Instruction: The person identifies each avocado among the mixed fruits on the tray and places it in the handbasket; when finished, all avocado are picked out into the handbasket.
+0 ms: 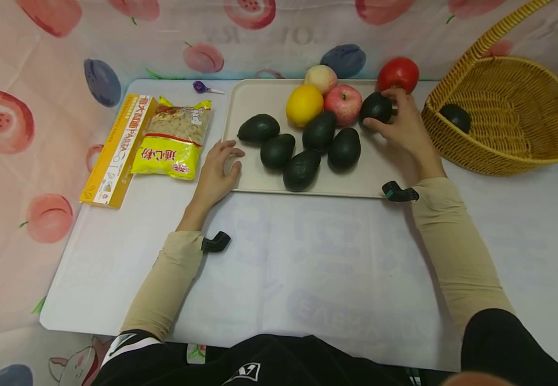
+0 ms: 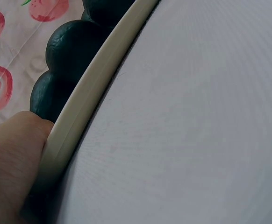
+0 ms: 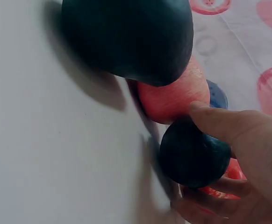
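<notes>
- Step in hand, I judge: picking up the avocado (image 1: 375, 108), near the far edge of the tray (image 1: 370, 177), right of centre.
- My right grip (image 1: 408, 126) pinches it, thumb opposite fingers.
- My left grip (image 1: 217, 174): loosely spread, near-left tray corner.
- Next calls for lifting clear of tomato (image 1: 398, 74), apple (image 1: 342, 104).

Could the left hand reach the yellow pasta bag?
Probably yes: the left hand is at the left end of the tray, and the bag lies close by, with nothing visible between them.
</notes>
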`<state>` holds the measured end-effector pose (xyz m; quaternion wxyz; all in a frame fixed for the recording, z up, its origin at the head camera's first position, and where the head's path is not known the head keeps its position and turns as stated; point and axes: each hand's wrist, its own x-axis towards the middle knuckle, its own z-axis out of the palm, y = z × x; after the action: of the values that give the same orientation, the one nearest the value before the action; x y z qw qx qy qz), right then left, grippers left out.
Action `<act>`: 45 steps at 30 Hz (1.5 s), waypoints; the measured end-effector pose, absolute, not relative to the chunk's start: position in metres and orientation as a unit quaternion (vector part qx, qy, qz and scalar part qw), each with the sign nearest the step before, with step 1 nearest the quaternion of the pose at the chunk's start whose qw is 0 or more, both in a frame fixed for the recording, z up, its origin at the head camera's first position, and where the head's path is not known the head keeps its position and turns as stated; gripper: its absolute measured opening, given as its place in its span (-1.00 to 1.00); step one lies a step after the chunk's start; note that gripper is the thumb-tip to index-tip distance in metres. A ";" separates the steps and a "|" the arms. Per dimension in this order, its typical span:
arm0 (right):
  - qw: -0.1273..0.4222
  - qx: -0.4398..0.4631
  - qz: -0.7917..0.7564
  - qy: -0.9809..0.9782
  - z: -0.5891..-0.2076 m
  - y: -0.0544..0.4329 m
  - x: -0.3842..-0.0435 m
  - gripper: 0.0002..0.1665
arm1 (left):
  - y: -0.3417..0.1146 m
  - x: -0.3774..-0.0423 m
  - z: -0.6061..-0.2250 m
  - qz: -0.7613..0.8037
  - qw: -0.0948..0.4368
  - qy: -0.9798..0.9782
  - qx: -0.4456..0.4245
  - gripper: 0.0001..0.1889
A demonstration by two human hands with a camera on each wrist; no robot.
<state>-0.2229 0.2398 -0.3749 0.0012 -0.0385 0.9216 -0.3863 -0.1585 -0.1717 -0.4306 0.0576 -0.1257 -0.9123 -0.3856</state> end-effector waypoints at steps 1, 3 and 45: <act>-0.001 -0.038 -0.389 0.920 -0.376 0.240 -0.223 -0.12 | -0.172 -0.158 -0.430 -0.385 0.057 -0.913 -0.125 -0.78; -0.006 -0.039 -0.397 0.917 -0.377 0.240 -0.223 -0.12 | -0.172 -0.158 -0.430 -0.385 0.057 -0.913 -0.125 -0.78; -0.045 -0.047 -0.483 0.873 -0.351 0.261 -0.184 -0.21 | -0.174 -0.160 -0.431 -0.386 0.059 -0.911 -0.131 -0.78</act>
<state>-0.1843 0.2607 -0.3514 -0.0454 -0.0467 0.8731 -0.4832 -0.1597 -0.1740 -0.4311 0.0592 -0.1311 -0.9111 -0.3864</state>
